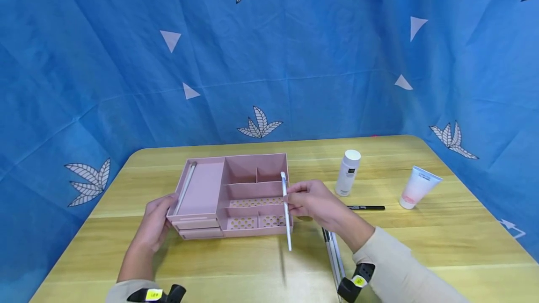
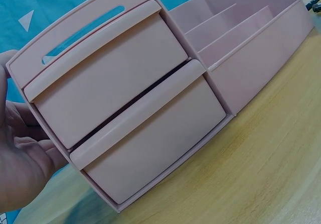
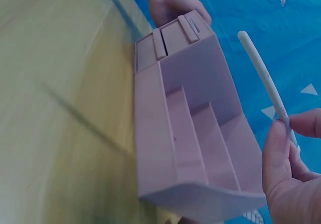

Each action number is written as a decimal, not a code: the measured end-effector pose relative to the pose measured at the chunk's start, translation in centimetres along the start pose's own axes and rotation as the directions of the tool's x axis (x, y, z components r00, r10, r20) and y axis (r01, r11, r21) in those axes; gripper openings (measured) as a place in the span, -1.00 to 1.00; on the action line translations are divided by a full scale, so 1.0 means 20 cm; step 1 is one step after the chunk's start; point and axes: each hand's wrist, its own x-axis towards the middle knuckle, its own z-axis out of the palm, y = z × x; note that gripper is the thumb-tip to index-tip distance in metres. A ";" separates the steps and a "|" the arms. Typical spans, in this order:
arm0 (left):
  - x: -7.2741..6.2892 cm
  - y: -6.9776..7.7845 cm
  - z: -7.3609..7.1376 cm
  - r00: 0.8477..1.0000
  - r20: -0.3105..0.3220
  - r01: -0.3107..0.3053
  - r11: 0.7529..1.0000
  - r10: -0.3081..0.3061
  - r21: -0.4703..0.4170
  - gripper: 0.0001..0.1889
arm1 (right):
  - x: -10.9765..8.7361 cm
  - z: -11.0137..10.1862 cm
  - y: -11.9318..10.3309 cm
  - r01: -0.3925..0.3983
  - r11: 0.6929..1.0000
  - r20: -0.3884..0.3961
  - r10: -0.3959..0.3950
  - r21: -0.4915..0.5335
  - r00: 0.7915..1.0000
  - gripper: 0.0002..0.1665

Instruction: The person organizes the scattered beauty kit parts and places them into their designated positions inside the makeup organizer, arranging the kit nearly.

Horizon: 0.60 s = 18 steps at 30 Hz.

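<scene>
A pink desk organizer [image 1: 206,186] has two drawers at its front left and divided compartments on its right. My left hand [image 1: 152,223] grips its left side; in the left wrist view the fingers reach behind the edge beside the closed drawers [image 2: 115,83]. Between thumb and fingertips, my right hand [image 1: 313,202] pinches a slim white stick [image 1: 286,219] above the organizer's right wall. The right wrist view shows the stick's rounded end [image 3: 243,35] and small print near the grip. A similar white stick [image 1: 185,188] lies on the organizer's flat left top.
Right of the organizer stand a white bottle [image 1: 347,174] and a white-and-pink tube [image 1: 417,188]. A black pen [image 1: 372,207] lies before the bottle. Several slim sticks [image 1: 332,256] lie under my right forearm on the wooden table [image 1: 236,270]. A blue cloth [image 1: 269,50] hangs behind.
</scene>
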 end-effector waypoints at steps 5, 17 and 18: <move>0.00 0.00 0.01 1.000 -0.016 0.007 1.000 -0.007 -0.001 -0.71 | 0.09 0.08 -0.05 0.017 0.999 0.014 -0.017 0.038 1.000 -0.73; 0.00 0.01 0.00 1.000 -0.016 0.020 1.000 -0.020 0.011 -0.71 | 0.26 0.29 -0.16 0.010 0.999 0.038 -0.011 0.051 0.999 -0.75; 0.00 0.01 0.00 1.000 -0.015 0.020 1.000 -0.020 0.010 -0.71 | 0.28 0.31 -0.17 0.009 0.999 0.030 -0.011 0.043 0.999 -0.77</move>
